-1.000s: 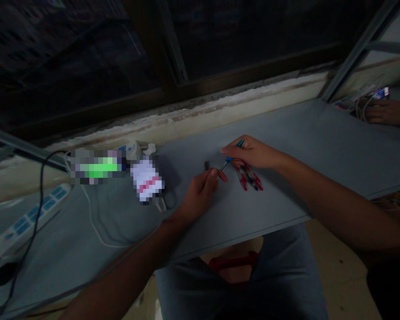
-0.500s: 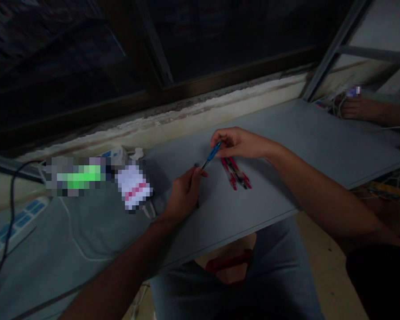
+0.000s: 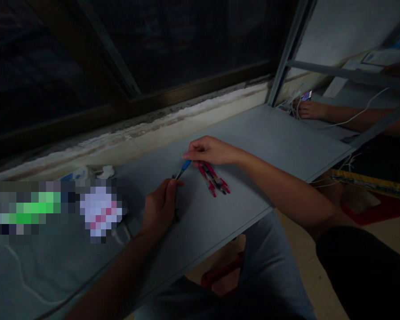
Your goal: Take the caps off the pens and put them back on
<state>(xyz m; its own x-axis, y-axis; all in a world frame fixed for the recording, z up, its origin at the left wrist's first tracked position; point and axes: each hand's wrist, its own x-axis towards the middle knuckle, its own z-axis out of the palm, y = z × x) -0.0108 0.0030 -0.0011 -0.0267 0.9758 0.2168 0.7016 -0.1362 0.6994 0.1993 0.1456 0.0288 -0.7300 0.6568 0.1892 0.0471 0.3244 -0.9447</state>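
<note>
My right hand (image 3: 213, 152) pinches the upper end of a blue pen (image 3: 184, 166) over the grey table (image 3: 273, 133). My left hand (image 3: 160, 204) is closed around the pen's lower tip and seems to hold a small dark part against the table. Just right of the blue pen lie several red pens (image 3: 215, 179) side by side on the tabletop, partly under my right hand.
A blurred green-and-white packet (image 3: 102, 209) and a white cable (image 3: 26, 284) lie on the table at left. A window sill (image 3: 153, 124) runs along the back. Another person's hand (image 3: 311, 109) rests at the far right by cables and a metal frame post (image 3: 286, 49).
The view has swung right, so everything sits further left in the picture. Both hands keep hold of the blue pen, and the right hand has slid up it.
</note>
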